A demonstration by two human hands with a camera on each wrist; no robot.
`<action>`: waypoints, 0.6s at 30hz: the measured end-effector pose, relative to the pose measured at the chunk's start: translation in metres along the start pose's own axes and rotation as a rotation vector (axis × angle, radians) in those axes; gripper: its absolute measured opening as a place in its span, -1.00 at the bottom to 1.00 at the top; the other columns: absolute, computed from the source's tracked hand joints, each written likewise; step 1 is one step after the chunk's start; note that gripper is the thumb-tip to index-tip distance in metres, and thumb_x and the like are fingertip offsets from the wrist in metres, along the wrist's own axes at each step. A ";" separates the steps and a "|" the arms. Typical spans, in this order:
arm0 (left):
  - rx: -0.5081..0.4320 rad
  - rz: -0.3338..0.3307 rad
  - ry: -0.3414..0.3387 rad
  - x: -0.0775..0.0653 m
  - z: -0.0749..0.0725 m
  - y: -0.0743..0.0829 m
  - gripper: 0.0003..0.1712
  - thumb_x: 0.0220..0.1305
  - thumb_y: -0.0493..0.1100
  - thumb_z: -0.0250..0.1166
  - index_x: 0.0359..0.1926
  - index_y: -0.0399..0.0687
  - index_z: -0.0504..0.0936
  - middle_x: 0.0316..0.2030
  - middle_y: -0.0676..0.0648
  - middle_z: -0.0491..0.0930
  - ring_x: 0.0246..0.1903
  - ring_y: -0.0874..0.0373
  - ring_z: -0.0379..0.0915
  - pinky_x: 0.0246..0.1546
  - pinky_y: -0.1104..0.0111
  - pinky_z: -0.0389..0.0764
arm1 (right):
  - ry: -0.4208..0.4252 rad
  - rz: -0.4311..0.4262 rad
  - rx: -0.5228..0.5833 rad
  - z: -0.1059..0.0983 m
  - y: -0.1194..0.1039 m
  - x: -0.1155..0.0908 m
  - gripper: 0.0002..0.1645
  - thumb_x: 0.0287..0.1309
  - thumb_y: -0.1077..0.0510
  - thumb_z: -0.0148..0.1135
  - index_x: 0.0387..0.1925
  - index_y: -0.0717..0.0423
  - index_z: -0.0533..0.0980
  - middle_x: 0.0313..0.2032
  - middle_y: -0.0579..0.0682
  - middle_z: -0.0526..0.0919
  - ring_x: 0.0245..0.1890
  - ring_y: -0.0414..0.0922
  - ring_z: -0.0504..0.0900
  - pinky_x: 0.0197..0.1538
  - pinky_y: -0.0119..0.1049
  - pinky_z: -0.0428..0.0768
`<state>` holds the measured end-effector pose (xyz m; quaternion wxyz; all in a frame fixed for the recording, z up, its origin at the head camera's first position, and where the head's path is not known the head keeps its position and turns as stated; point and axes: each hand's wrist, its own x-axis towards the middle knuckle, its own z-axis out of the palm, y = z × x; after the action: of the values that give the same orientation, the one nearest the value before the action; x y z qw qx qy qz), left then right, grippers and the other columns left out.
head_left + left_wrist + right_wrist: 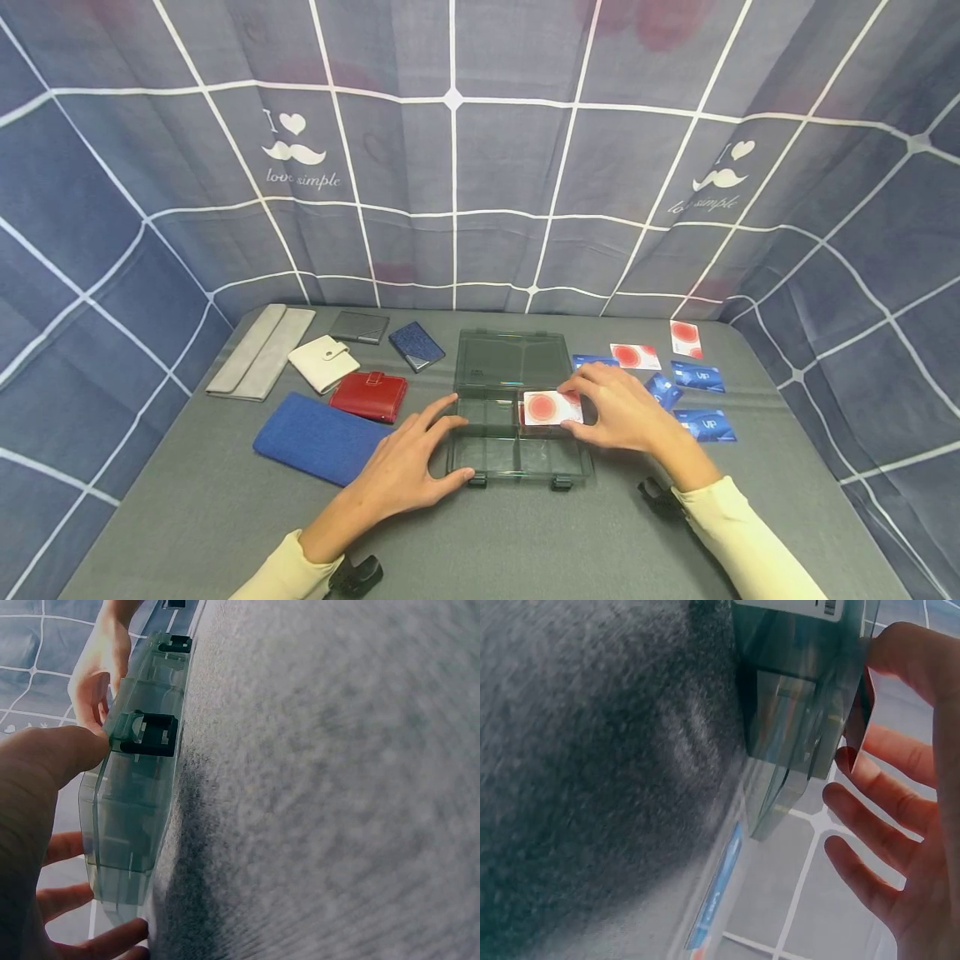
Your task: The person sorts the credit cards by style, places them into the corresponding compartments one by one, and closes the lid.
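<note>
The white card with red circles [551, 408] is held by its right end over the far right compartment of a clear green divided box [495, 458]. It is pinched between the thumb and fingers of the right hand [618, 408]; in the right wrist view, it is seen at the box's rim. Something red shows under its near edge, but what it is cannot be told.

The left hand [408, 458] is spread at the box's left side, the thumb placed by a dark latch [477, 482] at the near left corner and the fingertips set at the left wall. The lid [513, 357] is laid back on the far side.

To the right, four blue cards [705, 425] and two more red-and-white cards [635, 357] are scattered on the grey cloth [517, 533]. To the left, a blue pouch [318, 437] is partly covered by the left hand; beyond it are laid a red wallet [369, 396], a cream wallet [324, 363] and a long grey wallet [258, 354]. Farther back, a dark grey holder [360, 327] and a dark blue holder [417, 345] are seen.
</note>
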<state>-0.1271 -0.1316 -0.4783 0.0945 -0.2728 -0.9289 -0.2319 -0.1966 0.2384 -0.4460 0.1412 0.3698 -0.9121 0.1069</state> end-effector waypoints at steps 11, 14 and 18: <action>0.000 0.001 0.001 0.001 0.000 0.000 -0.23 0.20 0.37 0.52 0.36 0.22 0.63 0.58 0.01 0.35 0.09 0.05 0.61 -0.27 0.08 0.67 | -0.034 -0.020 0.003 0.004 -0.005 0.006 -0.48 0.12 -0.24 0.58 0.02 -0.08 0.77 -0.08 -0.17 0.66 -0.09 -0.12 0.67 -0.02 -0.07 0.62; 0.002 -0.001 -0.001 0.001 0.000 0.000 -0.23 0.20 0.37 0.52 0.36 0.23 0.63 0.58 0.01 0.35 0.09 0.05 0.61 -0.28 0.08 0.67 | -0.024 -0.032 0.000 0.006 -0.006 0.006 -0.47 0.14 -0.28 0.58 0.01 -0.09 0.77 -0.07 -0.16 0.68 -0.04 -0.09 0.69 0.01 -0.05 0.64; 0.000 -0.008 -0.008 0.001 0.000 0.001 -0.23 0.21 0.38 0.51 0.36 0.23 0.63 0.58 0.02 0.34 0.10 0.04 0.61 -0.28 0.08 0.66 | 0.009 -0.062 -0.016 0.008 -0.005 0.006 -0.47 0.13 -0.32 0.58 -0.02 -0.09 0.77 -0.07 -0.16 0.71 -0.01 -0.07 0.70 0.05 -0.04 0.64</action>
<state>-0.1274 -0.1310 -0.4775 0.0898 -0.2701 -0.9304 -0.2309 -0.1986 0.2289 -0.4515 0.1516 0.3960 -0.9004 0.0970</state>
